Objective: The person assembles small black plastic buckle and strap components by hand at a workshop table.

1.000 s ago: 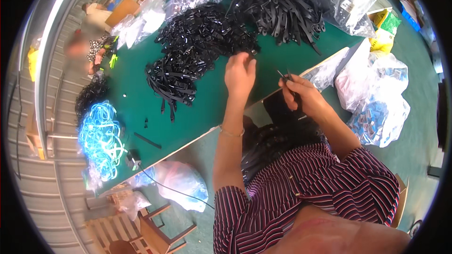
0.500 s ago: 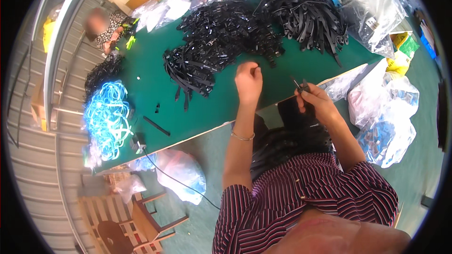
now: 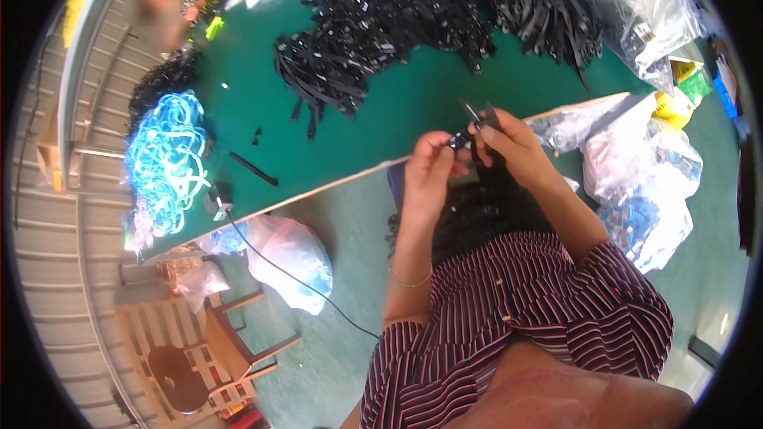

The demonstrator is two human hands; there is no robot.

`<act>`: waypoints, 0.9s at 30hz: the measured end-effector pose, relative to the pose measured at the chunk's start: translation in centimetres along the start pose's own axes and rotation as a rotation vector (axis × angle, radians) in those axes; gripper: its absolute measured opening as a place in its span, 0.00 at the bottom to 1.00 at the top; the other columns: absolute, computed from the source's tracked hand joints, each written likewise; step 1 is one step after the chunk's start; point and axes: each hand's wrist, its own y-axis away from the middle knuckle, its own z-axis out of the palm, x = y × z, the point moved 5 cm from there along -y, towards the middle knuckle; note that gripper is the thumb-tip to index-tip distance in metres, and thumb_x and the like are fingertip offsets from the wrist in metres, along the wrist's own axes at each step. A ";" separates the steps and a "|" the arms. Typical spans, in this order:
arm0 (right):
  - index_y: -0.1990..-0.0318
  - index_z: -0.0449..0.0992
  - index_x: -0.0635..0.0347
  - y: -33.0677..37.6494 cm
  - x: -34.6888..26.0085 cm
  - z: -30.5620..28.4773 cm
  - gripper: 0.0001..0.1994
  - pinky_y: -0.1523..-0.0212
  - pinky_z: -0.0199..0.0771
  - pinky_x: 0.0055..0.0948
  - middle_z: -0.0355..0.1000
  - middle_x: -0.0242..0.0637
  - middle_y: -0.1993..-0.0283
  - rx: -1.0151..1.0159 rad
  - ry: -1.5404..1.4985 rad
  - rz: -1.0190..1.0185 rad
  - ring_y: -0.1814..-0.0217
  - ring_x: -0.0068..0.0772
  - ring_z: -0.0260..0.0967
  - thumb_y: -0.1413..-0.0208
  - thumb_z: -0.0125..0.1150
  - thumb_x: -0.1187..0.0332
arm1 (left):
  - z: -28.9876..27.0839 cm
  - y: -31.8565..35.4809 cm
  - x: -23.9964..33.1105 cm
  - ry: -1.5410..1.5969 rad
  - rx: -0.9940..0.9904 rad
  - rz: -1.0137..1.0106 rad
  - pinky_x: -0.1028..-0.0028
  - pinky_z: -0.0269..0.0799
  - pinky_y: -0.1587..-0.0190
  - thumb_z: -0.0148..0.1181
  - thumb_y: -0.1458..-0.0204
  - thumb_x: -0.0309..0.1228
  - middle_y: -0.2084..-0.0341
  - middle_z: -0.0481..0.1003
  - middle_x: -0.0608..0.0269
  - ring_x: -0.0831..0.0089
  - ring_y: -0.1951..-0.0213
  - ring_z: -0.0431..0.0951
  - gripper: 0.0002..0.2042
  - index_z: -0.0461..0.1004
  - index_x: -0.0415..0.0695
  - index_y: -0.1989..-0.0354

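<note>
Part (image 3: 458, 141), small and dark, is pinched in your left hand (image 3: 427, 176), nearly closed, near the table (image 3: 381, 131) edge. Your right hand (image 3: 513, 149), just beside it, is curled round a pointed tool (image 3: 474, 115), tip away from you. Black straps (image 3: 338, 71) lie piled on the table beyond both hands.

The table (image 3: 254, 123) is green with a pale edge. The far heap (image 3: 397, 20) and the straps (image 3: 548, 8) at far right are black. The held piece (image 3: 458, 141) is black, and the held tool (image 3: 474, 117) has a silver tip. At left, the cords (image 3: 167, 167) are bright blue and white. The shirt (image 3: 509, 294) has dark, pink and white stripes. The near left chair (image 3: 232, 342) is brown. The right sack (image 3: 677, 103) is yellow and green.
</note>
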 end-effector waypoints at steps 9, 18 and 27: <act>0.65 0.69 0.64 0.9 -0.6 2.3 0.10 0.69 0.60 0.18 0.63 0.29 0.77 -0.267 0.064 0.033 0.73 0.19 0.60 0.42 0.47 0.66 | -0.4 2.4 0.2 0.383 0.002 -0.028 0.84 0.50 0.83 0.50 0.45 0.39 0.82 0.62 0.70 0.84 0.84 0.57 0.14 0.67 0.39 0.64; 0.66 0.69 0.64 2.1 0.6 3.4 0.10 0.78 0.57 0.18 0.61 0.29 0.82 -0.415 -0.261 0.228 0.81 0.19 0.58 0.42 0.48 0.65 | 0.3 3.2 0.5 0.695 -0.028 0.000 0.84 0.47 0.83 0.46 0.43 0.41 0.84 0.58 0.73 0.86 0.85 0.52 0.16 0.66 0.38 0.63; 0.66 0.70 0.62 2.5 0.2 3.2 0.10 0.81 0.54 0.16 0.60 0.26 0.81 -0.480 -0.158 0.257 0.81 0.15 0.55 0.43 0.50 0.64 | 1.0 3.1 0.0 0.784 -0.227 -0.044 0.84 0.48 0.83 0.44 0.42 0.43 0.84 0.58 0.73 0.86 0.86 0.53 0.18 0.65 0.37 0.65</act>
